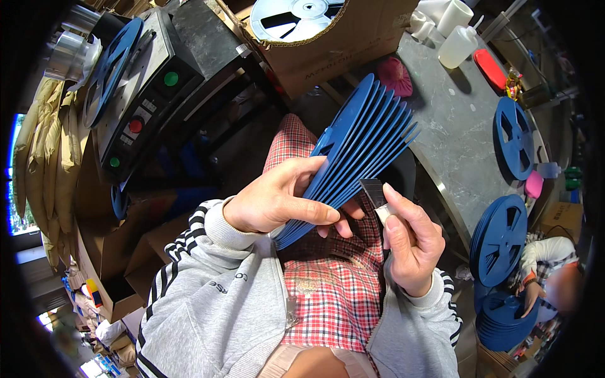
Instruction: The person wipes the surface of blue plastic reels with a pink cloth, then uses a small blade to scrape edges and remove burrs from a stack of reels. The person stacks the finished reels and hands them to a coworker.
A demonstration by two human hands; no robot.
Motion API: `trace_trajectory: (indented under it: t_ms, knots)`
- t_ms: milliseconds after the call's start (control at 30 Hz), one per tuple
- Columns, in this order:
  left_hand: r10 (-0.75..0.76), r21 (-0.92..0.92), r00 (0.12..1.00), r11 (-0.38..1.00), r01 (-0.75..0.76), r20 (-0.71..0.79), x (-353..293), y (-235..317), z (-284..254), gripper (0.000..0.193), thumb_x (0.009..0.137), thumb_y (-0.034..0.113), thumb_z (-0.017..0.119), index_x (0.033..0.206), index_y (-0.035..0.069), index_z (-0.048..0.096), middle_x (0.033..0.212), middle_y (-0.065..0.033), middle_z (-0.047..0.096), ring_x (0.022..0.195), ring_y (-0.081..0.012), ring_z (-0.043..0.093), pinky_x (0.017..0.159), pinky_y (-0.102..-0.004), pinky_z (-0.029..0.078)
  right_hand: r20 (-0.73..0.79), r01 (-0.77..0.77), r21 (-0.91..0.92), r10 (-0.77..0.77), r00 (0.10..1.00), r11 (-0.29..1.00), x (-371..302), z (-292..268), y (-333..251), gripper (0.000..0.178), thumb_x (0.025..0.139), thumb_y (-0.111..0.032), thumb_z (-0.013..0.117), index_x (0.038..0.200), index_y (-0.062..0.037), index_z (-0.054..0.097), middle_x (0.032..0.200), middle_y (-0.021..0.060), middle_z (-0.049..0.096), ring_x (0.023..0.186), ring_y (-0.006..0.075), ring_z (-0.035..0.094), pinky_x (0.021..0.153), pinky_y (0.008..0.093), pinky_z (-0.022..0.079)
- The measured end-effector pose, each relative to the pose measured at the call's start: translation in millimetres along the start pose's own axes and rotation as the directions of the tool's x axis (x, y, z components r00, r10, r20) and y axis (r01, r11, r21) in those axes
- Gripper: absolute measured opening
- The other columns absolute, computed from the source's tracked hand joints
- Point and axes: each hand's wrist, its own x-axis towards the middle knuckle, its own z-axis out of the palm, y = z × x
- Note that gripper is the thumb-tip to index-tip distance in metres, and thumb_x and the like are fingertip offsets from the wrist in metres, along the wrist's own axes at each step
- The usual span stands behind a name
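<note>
Several blue plastic reels [356,135] are fanned out like a stack of thin discs above my lap. My left hand [277,195] grips them near their lower end, thumb across the front and fingertips showing beneath. Close by on the right, my right hand [409,242] pinches a small flat piece [373,193], black at its upper end and whitish near my fingertips. Its exact kind is unclear. The black end sits beside the reels' right edges; whether it touches them I cannot tell.
A machine [142,107] with green and red buttons carries a blue reel at left. Ahead stands a cardboard box [334,60] holding a white reel. A grey table [441,126] at right bears bottles and a blue reel [512,137]. Another person's hand [533,296] touches stacked reels.
</note>
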Motion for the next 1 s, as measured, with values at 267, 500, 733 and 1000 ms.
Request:
trace_trajectory:
  t_ms: [267, 500, 733, 1000]
  knots:
    - [0.009, 0.025, 1.000, 1.000, -0.009, 0.011, 0, 0, 0, 0.054, 0.083, 0.001, 0.069, 0.133, -0.006, 0.047, 0.112, -0.0214, 0.068, 0.090, -0.0267, 0.073, 0.073, -0.0284, 0.058, 0.004, 0.005, 0.011, -0.005, 1.000, 1.000, 1, 1, 0, 0.034, 0.096, 0.003, 0.055, 0.129, 0.0075, 0.059, 0.101, 0.0176, 0.072, 0.074, 0.0113, 0.067, 0.065, 0.0220, 0.052]
    - [-0.005, 0.023, 0.998, 1.000, 0.004, 0.067, 0, 0, -3, 0.049, 0.090, 0.000, 0.066, 0.133, -0.005, 0.044, 0.112, -0.0169, 0.067, 0.095, -0.0232, 0.071, 0.075, -0.0269, 0.057, 0.098, 0.010, -0.029, -0.007, 0.995, 1.000, 0, 1, -2, 0.035, 0.094, 0.005, 0.057, 0.128, 0.0068, 0.060, 0.098, 0.0173, 0.072, 0.078, 0.0150, 0.069, 0.069, 0.0245, 0.053]
    - [-0.005, 0.020, 0.999, 1.000, 0.004, 0.046, -1, 0, -2, 0.047, 0.090, -0.001, 0.066, 0.133, -0.005, 0.045, 0.112, -0.0170, 0.067, 0.095, -0.0230, 0.071, 0.075, -0.0268, 0.057, 0.090, 0.036, -0.015, -0.034, 0.995, 0.999, 1, 0, -4, 0.036, 0.092, 0.007, 0.056, 0.127, 0.0081, 0.060, 0.099, 0.0183, 0.073, 0.077, 0.0163, 0.071, 0.070, 0.0245, 0.055]
    - [-0.008, -0.011, 0.999, 1.000, 0.008, 0.053, -1, -1, -2, 0.046, 0.090, 0.000, 0.066, 0.132, -0.005, 0.047, 0.114, -0.0180, 0.067, 0.095, -0.0227, 0.071, 0.078, -0.0283, 0.057, -0.051, -0.001, -0.008, 0.001, 0.999, 1.000, 10, 3, 0, 0.035, 0.095, 0.000, 0.054, 0.130, 0.0044, 0.061, 0.076, 0.0024, 0.063, 0.056, 0.0029, 0.049, 0.051, 0.0185, 0.038]
